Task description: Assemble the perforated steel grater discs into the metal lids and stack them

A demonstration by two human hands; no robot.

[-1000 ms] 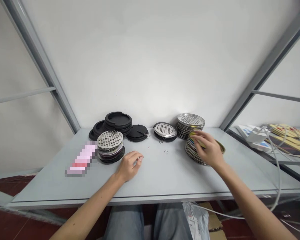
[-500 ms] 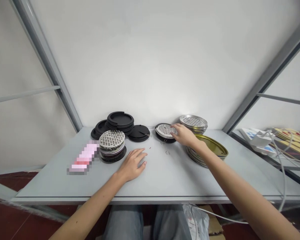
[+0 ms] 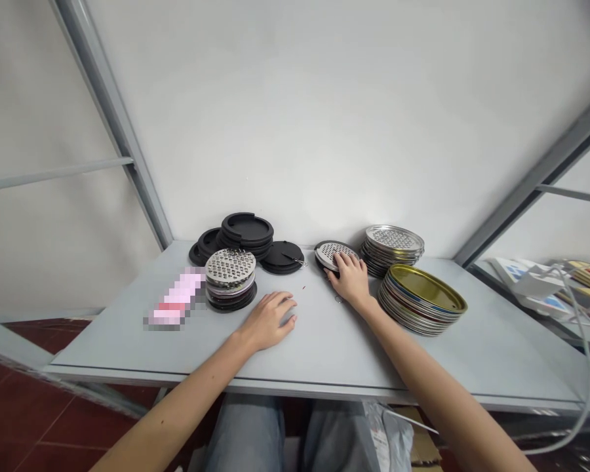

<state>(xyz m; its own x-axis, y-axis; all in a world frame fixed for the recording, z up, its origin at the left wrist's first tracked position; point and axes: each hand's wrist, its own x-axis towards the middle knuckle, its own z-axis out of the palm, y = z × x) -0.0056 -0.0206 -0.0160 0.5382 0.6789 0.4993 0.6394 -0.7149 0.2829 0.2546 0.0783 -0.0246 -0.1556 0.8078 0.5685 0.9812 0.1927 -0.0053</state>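
My left hand (image 3: 269, 320) rests on the grey table (image 3: 319, 347) with its fingers apart and nothing in it. Just left of it is a stack of perforated metal discs (image 3: 230, 269) over darker discs. My right hand (image 3: 349, 278) lies with spread fingers on the front right edge of a perforated metal disc (image 3: 335, 252), which sits on a black round base. A small metal ring (image 3: 339, 299) lies just in front of that hand. Right of it stand a pile of silver lids (image 3: 394, 240) and a stack of gold-topped lids (image 3: 425, 288).
Black round trays (image 3: 247, 229) are piled at the back left, beside a flat black disc (image 3: 282, 255). A blurred-out pink item (image 3: 179, 296) lies at the left. White cables (image 3: 587, 373) hang at the right, near metal frame posts.
My right hand has moved left and nearer, from the disc's right side onto its front right edge. The view has shifted slightly. My left hand stays on the table.
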